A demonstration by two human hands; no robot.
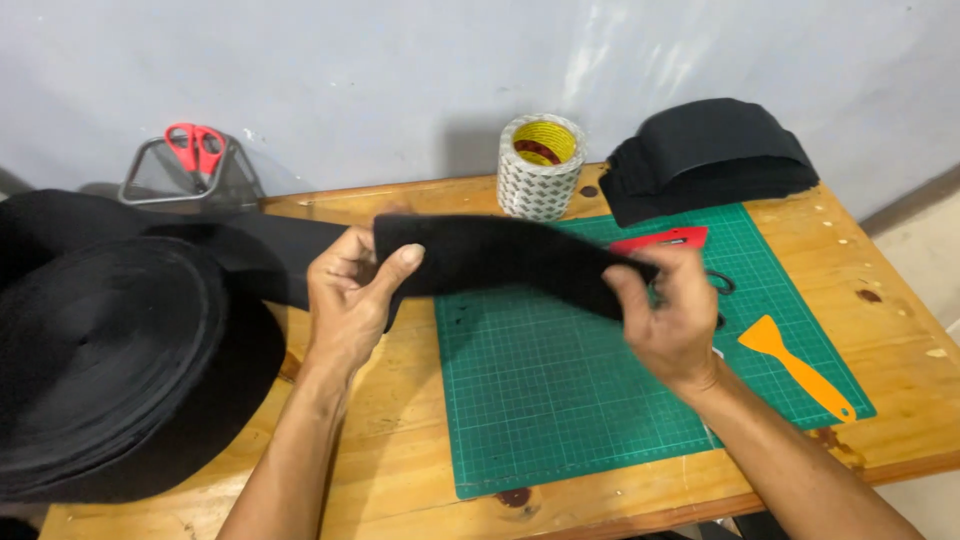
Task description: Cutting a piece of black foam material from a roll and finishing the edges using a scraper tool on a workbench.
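- Head view is showing a wooden bench [400, 470] from above, with both hands raised over it.
- Far left, a big roll [110, 350] of black felt-like band is lying on its side, and its loose end is running right toward the hands.
- Behind it, red scissors [196, 147] are standing in a wire holder [180, 185] by the wall.
- Left hand [350, 300] is pinching the black strip [500, 255], thumb on the near face and fingers behind it.
- Strip is hanging in the air between the hands, just above the green mat [560, 400] and not touching it.
- Tape roll [540, 165] is standing upright behind the strip.
- Right hand [670, 310] is closing on the strip's right end, fingers curled over its edge.
- Under that hand, a red tool [665, 240] and a dark looped handle [720, 283] are lying on the mat; what the handle belongs to is hidden.
- Further right, an orange scraper [795, 365] is resting on the mat, and a stack of black pieces [710, 160] is sitting at the back corner.
- Handling the strip well likely means keeping it taut and level between both grips, so it is not sagging or twisting.
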